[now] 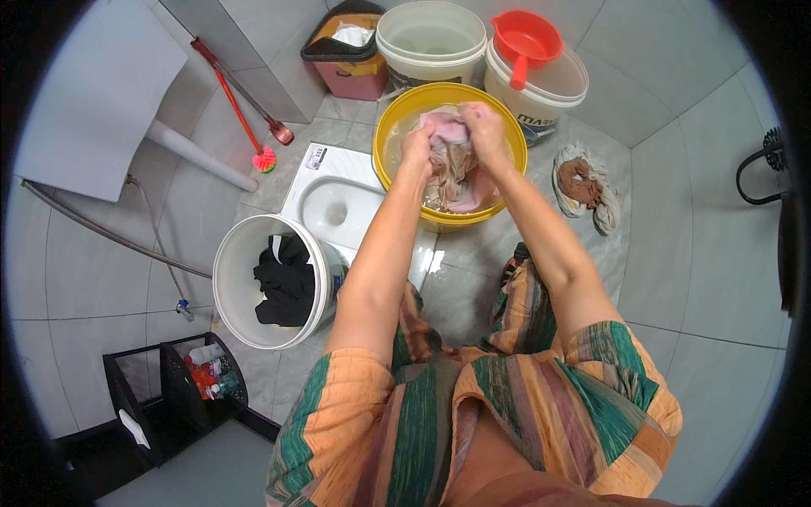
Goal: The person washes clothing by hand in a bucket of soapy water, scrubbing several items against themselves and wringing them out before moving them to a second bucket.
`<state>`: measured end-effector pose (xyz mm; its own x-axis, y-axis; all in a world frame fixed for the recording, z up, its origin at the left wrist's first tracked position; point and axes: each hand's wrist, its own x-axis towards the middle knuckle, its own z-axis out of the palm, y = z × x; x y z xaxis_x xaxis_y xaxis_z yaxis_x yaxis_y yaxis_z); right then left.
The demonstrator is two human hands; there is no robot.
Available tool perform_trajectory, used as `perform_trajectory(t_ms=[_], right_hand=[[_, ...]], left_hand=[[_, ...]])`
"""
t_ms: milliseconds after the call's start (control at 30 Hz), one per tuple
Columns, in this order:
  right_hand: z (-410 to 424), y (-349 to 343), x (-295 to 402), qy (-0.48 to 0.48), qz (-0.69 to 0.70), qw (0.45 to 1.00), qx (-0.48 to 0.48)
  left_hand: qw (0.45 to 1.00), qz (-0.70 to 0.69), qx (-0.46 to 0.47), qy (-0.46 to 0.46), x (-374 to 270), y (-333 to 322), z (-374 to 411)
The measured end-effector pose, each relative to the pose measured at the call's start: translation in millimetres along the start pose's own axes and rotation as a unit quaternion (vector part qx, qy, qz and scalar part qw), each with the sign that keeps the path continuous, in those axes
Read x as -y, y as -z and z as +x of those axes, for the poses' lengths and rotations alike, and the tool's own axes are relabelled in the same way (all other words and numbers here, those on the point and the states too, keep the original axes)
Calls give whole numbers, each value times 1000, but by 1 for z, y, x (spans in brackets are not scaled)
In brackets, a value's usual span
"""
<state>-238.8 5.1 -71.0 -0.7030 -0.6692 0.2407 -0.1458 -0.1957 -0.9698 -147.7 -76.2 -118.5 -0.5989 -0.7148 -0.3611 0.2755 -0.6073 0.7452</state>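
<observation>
Both of my hands are over a round yellow tub (521,141) that holds water. Between them is a wet cloth garment (451,166), pink in parts and beige in others. My left hand (418,149) grips its upper left side. A bunched pink part is in my right hand (486,136), slightly blurred, near the tub's far right side. The lower folds of the cloth hang down into the water, and their full shape is hidden.
A white squat toilet (304,196) lies left of the tub. Nearer stands a white bucket (229,253) with black clothing (286,285). Behind are a water-filled bucket (389,47), a bucket (576,82) under a red dipper (526,39), and a bin (351,79). Wet cloths (583,180) lie right.
</observation>
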Motion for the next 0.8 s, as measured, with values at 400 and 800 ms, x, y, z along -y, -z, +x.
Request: perform_trajectory(t_ms=[400,800], right_hand=[[-46,-34,-17,139,-335,932,-22],[9,29,3,-179,78,978,77]], left_hand=[[986,-143,57,65,22,-14,5],[968,-16,214,127,-36,-25,-42]])
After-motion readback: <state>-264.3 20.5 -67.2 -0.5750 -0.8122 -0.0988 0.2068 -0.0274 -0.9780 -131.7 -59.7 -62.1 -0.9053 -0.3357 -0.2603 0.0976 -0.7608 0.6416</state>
